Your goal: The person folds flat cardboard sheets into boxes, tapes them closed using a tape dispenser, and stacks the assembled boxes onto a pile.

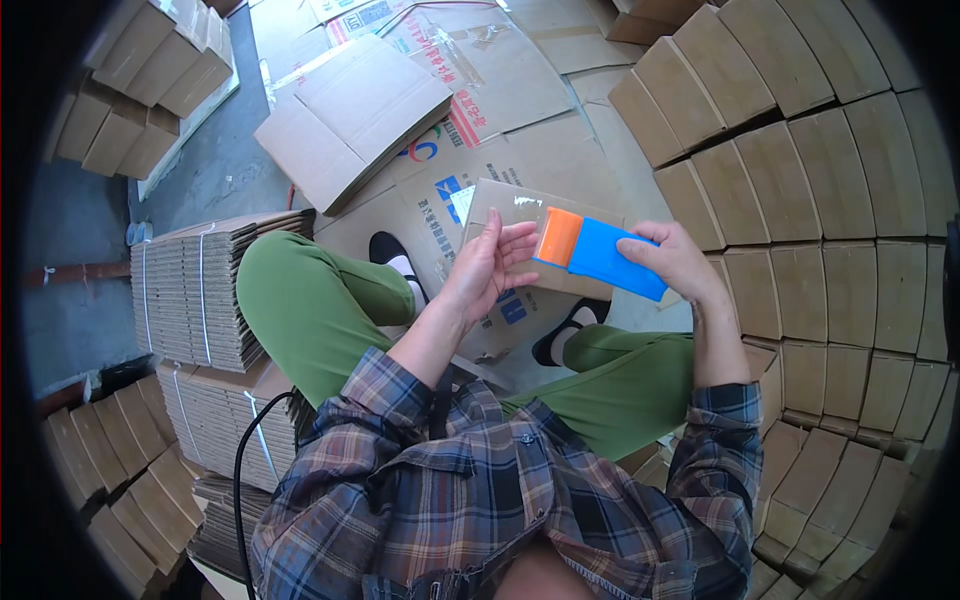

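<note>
In my right hand (672, 262) is a tape dispenser (612, 258) with a flat blue body and an orange end pointing left. My thumb lies on top of the blue part. My left hand (490, 262) is beside the orange end, its fingers spread and the palm partly turned up. Behind both hands is a brown cardboard box (505, 203), with a shiny strip of clear tape along its upper side. The dispenser covers much of the box. Whether the left fingertips touch the box or the dispenser, I cannot tell.
Flattened cardboard sheets (520, 90) cover the floor, with a stack of folded cardboard (350, 110) on them. Strapped bundles of flat cartons (195, 290) stand at my left. Rows of closed boxes (800, 180) wall in the right side. A black cable (240, 470) hangs at lower left.
</note>
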Demonstrator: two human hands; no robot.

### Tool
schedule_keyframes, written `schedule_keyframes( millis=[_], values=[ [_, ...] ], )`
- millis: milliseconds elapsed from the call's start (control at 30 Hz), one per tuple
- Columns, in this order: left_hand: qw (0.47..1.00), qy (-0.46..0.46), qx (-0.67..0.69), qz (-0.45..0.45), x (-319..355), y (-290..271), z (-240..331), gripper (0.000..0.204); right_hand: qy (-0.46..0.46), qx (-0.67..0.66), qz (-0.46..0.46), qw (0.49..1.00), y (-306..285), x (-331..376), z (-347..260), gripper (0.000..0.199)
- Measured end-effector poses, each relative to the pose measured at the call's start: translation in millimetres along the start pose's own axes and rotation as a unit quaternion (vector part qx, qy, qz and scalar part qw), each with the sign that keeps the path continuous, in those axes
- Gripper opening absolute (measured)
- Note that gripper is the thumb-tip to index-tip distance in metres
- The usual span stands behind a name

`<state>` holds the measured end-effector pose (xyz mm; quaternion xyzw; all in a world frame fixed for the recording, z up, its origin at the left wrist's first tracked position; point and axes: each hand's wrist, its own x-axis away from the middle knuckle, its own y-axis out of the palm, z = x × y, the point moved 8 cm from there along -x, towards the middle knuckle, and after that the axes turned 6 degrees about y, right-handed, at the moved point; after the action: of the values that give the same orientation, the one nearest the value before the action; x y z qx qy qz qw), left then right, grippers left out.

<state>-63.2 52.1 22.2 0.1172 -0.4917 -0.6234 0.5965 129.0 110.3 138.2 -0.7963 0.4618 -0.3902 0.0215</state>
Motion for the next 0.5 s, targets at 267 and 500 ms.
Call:
schedule_keyframes(
  millis=[267, 500],
  values=[
    [0.996, 0.013, -0.039, 0.078, 2, -15, -23, 0.027, 0.015, 0.035, -0.037, 0.999, 27, -13, 9, 0.035],
    [0.951, 0.205, -0.14, 0.183, -6, -57, 9, 0.016, 0.012, 0.123, -0.026, 0.992, 45, -28, -7, 0.045]
  ],
)
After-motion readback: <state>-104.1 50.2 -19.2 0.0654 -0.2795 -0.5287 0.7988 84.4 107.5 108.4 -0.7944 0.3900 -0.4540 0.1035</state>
